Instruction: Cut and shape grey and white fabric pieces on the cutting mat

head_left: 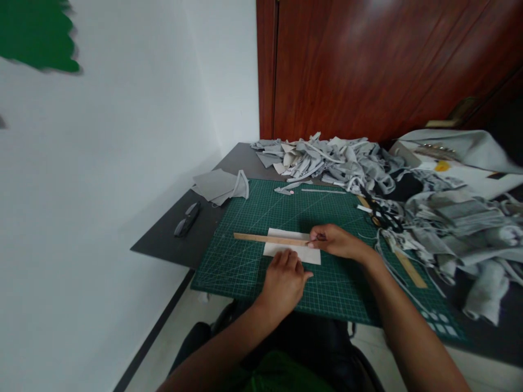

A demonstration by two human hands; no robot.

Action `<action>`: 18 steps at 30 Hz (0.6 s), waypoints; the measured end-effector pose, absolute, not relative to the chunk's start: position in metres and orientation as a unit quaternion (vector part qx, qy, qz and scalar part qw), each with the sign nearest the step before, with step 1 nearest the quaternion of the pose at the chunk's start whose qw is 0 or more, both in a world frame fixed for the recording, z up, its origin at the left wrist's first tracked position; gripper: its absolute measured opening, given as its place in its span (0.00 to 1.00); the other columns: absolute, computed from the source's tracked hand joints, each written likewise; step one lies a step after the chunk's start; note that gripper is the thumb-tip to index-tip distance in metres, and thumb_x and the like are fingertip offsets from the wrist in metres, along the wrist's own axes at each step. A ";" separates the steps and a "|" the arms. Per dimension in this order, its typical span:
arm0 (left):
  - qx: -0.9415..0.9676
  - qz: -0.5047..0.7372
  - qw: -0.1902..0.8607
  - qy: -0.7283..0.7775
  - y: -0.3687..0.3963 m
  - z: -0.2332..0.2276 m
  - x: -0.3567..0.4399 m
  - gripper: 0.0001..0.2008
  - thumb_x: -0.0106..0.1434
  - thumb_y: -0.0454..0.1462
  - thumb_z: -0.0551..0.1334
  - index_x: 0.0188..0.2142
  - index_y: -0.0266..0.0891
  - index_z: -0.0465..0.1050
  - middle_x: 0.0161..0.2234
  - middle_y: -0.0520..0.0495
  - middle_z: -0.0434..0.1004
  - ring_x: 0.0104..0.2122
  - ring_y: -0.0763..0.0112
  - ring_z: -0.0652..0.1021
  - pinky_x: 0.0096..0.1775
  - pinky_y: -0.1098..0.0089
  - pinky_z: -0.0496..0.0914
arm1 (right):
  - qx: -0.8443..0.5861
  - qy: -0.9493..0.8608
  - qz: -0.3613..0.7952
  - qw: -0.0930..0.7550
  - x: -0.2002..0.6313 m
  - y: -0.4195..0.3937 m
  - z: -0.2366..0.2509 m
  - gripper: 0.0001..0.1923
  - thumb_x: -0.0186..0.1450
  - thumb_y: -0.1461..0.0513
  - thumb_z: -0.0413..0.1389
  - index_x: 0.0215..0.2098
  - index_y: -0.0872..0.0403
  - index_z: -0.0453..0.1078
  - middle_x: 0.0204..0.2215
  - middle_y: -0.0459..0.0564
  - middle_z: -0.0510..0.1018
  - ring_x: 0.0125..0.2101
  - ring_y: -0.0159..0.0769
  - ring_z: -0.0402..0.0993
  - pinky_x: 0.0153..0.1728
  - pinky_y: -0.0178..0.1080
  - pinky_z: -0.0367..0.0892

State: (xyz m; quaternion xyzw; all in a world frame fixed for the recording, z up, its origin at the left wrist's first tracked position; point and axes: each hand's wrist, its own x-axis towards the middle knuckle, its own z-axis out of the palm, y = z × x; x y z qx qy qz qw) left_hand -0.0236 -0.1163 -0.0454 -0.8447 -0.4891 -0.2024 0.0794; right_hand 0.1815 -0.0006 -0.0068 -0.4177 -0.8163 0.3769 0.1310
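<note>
A white rectangular piece of material (286, 251) lies on the green cutting mat (253, 218). A wooden ruler (265, 238) rests across its far edge, running left to right. My left hand (284, 280) lies flat with its fingers pressed on the near edge of the white piece. My right hand (333, 241) grips the right end of the ruler, fingers closed; whether it also holds a pen or blade there I cannot tell.
A big heap of grey fabric scraps (339, 160) fills the back and right of the dark table (237, 158). Black scissors (382, 215), a second wooden ruler (408, 267), folded grey fabric (218, 185) and a dark object (187, 219) lie around the mat. A white wall stands to the left.
</note>
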 end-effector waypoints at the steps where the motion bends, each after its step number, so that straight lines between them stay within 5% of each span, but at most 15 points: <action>1: -0.841 -0.206 0.083 -0.493 -0.118 -0.047 -0.022 0.17 0.69 0.46 0.67 0.43 0.30 0.80 0.47 0.35 0.82 0.51 0.50 0.79 0.53 0.54 0.74 | -0.405 -0.808 0.409 0.125 0.182 0.000 -0.008 0.16 0.65 0.49 0.59 0.30 0.54 0.71 0.23 0.41 0.69 0.25 0.33 0.64 0.26 0.34 0.56; 6: -0.854 -0.199 0.070 -0.476 -0.124 -0.044 -0.021 0.18 0.73 0.46 0.62 0.51 0.34 0.78 0.55 0.36 0.80 0.55 0.51 0.78 0.53 0.55 0.74 | -0.379 -0.776 0.494 0.102 0.183 -0.002 -0.010 0.18 0.63 0.49 0.62 0.31 0.55 0.75 0.24 0.43 0.74 0.27 0.34 0.67 0.29 0.35 0.61; 9: -0.867 -0.214 0.065 -0.445 -0.123 -0.044 -0.023 0.32 0.73 0.51 0.60 0.67 0.32 0.64 0.69 0.34 0.66 0.69 0.48 0.64 0.65 0.51 0.64 | -0.377 -0.768 0.504 0.122 0.183 -0.001 -0.014 0.14 0.62 0.51 0.62 0.33 0.55 0.76 0.28 0.45 0.77 0.29 0.36 0.70 0.33 0.37 0.65; 12: -0.861 -0.211 0.029 -0.463 -0.119 -0.046 -0.025 0.41 0.71 0.58 0.58 0.70 0.30 0.58 0.73 0.30 0.56 0.74 0.42 0.53 0.69 0.45 0.56 | -0.386 -0.795 0.454 0.115 0.183 0.002 -0.020 0.13 0.62 0.54 0.63 0.37 0.55 0.79 0.29 0.45 0.78 0.30 0.36 0.70 0.33 0.37 0.64; 18: -0.848 -0.169 0.016 -0.502 -0.119 -0.045 -0.021 0.31 0.74 0.51 0.55 0.65 0.30 0.67 0.65 0.29 0.71 0.67 0.41 0.68 0.69 0.44 0.57 | -0.436 -0.831 0.322 0.123 0.183 0.008 -0.026 0.12 0.66 0.53 0.60 0.39 0.52 0.79 0.26 0.42 0.74 0.28 0.35 0.68 0.29 0.36 0.59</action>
